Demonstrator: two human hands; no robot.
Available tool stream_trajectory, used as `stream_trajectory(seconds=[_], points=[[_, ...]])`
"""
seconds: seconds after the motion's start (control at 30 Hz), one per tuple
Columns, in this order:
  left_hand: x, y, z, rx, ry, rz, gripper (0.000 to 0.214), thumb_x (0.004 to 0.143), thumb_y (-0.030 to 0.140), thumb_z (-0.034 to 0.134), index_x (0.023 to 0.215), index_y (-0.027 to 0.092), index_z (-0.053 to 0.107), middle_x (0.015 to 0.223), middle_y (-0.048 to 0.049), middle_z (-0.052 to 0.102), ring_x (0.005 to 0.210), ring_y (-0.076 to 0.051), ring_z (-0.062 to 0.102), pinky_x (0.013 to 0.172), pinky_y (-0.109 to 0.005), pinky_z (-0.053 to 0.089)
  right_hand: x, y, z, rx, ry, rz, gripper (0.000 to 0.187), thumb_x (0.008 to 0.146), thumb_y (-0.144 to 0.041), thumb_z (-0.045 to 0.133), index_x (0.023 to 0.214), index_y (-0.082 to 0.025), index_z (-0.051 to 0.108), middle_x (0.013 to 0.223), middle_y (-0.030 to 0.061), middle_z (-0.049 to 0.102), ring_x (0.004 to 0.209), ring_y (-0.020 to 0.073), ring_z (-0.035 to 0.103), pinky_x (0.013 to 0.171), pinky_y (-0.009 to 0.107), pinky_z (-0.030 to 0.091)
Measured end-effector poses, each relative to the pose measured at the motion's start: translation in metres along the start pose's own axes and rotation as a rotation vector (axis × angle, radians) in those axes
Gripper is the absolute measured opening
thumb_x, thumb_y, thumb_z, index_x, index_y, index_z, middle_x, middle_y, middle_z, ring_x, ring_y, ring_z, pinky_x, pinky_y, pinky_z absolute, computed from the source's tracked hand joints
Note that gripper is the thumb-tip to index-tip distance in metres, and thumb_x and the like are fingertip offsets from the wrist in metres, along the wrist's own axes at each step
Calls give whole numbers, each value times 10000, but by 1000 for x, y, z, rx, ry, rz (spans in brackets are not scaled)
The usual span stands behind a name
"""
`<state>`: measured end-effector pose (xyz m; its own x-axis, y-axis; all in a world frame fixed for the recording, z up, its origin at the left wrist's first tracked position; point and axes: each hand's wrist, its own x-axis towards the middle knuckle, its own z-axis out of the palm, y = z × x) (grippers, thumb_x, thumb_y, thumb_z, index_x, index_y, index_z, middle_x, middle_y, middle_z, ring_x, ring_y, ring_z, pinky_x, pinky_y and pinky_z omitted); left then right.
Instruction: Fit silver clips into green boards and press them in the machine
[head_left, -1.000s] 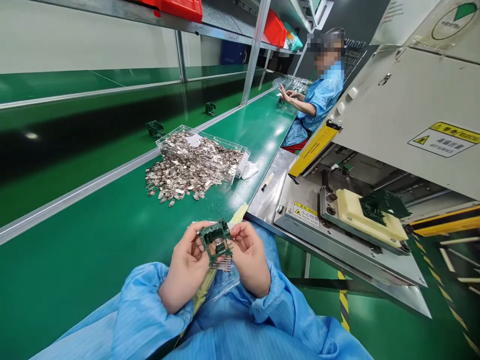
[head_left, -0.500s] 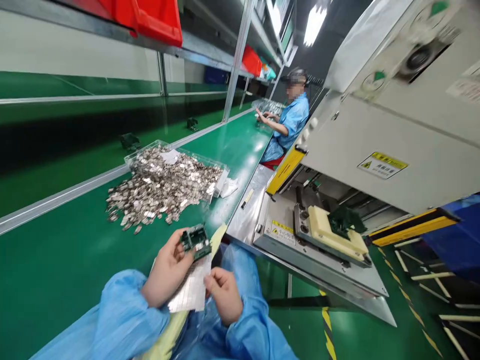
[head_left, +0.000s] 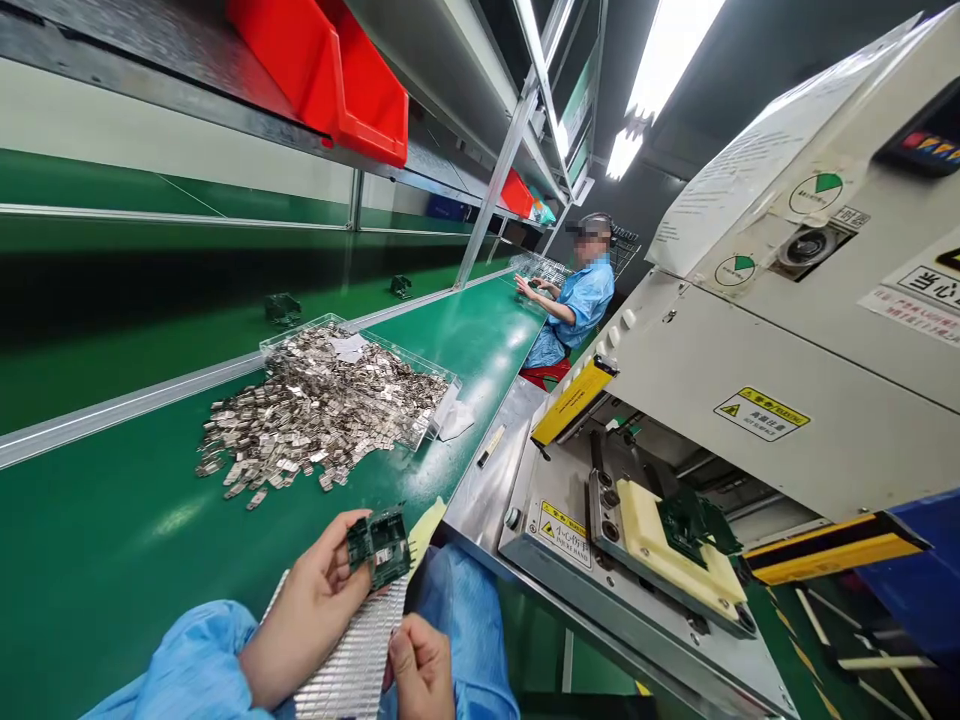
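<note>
My left hand is closed on a small green circuit board, pinched between thumb and fingers just above the green bench. My right hand sits low at the bottom edge, fingers curled on the edge of a silvery gridded sheet that lies under both hands. Both my sleeves are light blue.
A heap of small metal pieces spills from a clear tray on the green bench. On the right stands a grey machine with a cream fixture holding a green board. A co-worker in blue sits farther along. Red bins are on the shelf above.
My right hand let go of the green board and dropped to the silvery sheet. My left hand keeps the board. The camera tilted up, so both hands sit lower in view.
</note>
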<state>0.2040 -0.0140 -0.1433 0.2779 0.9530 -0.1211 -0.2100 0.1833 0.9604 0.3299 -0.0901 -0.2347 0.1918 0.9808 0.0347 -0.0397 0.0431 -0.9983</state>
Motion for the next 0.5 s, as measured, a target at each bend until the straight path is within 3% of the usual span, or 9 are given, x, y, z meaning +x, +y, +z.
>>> stream_trajectory(seconds=[0.2,0.33,0.4,0.5], points=[[-1,0,0,19,-10,22,458,732,319,688,1111,187,468,992,-47,694,944,-187,668,807,-230,530,-4,3,-6,-41,-44,14,557,843,-643,440,514,-195,475,418,-30,371,401,105,339,453,247,268],[-1,4,1,1,-20,-2,493,717,318,702,1119,188,448,975,-42,700,930,-187,669,782,-226,535,-1,5,-14,-122,-136,59,564,826,-651,441,497,-196,498,437,-11,427,429,124,415,468,247,336],[-1,4,2,-14,-26,-10,505,719,328,702,1127,189,439,978,-45,700,930,-192,671,777,-236,540,4,4,-18,-239,-251,155,542,802,-622,473,472,-194,517,432,-11,434,421,126,428,451,241,336],[0,2,2,-40,-31,-26,517,718,343,706,1131,187,437,984,-53,700,938,-211,674,784,-266,550,13,2,-22,-511,-358,238,440,774,-421,541,400,-191,513,399,-19,432,398,116,428,464,242,334]])
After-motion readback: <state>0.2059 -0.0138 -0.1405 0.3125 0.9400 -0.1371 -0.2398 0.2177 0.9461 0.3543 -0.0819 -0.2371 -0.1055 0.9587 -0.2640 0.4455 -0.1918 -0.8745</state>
